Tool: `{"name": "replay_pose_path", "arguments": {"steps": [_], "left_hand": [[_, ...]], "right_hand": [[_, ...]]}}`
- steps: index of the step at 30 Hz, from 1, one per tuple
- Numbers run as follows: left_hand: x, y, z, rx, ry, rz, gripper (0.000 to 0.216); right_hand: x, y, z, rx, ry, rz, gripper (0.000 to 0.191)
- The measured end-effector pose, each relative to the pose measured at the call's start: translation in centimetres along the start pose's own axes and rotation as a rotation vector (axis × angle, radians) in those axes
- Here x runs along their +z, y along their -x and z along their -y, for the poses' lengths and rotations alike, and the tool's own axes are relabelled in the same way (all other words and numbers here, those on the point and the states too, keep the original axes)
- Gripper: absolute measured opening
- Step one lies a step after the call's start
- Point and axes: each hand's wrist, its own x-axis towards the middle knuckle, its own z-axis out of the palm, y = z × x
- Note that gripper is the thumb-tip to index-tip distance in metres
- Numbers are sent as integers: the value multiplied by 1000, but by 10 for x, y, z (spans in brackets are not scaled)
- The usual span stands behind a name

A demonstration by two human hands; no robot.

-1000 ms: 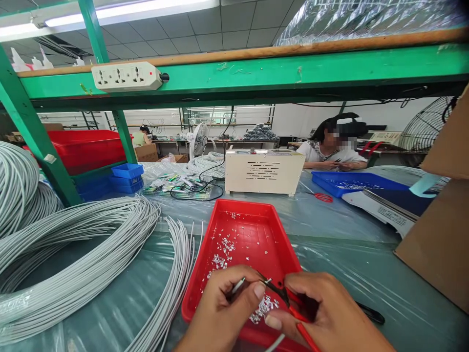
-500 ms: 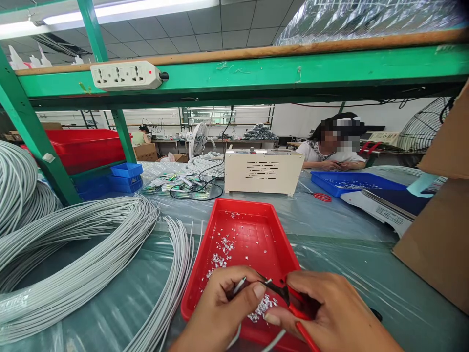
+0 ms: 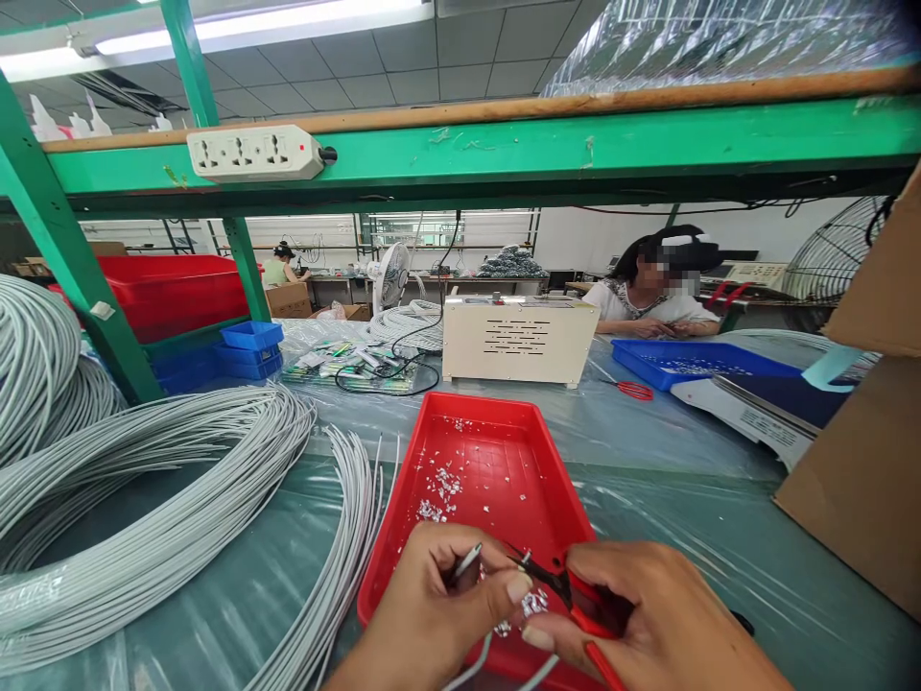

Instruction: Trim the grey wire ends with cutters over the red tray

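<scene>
Now your grey wire (image 3: 464, 561) sits pinched in your left hand (image 3: 432, 614) over the red tray's (image 3: 496, 461) near end | your right hand (image 3: 648, 619) is clamped on red-handled cutters (image 3: 557, 585), tips just beside the wire end | grey cable coils (image 3: 158, 499) lie left on the worktop (image 3: 683, 499).

beige box (image 3: 519, 338), fan (image 3: 392, 274) (white), blue tray (image 3: 691, 363)

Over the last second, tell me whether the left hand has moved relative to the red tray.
Yes, slightly. The left hand has slid toward the red tray's near edge, lower in view; the camera shifted a little too.
</scene>
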Motion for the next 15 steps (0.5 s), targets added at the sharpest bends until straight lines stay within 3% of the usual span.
{"name": "replay_pose_path", "arguments": {"steps": [8, 10, 15], "left_hand": [[-2, 3, 10, 140, -315, -166, 13], [-3, 4, 7, 258, -461, -139, 11], [-6, 8, 8, 721, -852, -134, 13]], "right_hand": [[-3, 1, 3, 44, 36, 92, 48], [-3, 2, 4, 27, 52, 57, 47], [3, 5, 4, -17, 55, -14, 45]]}}
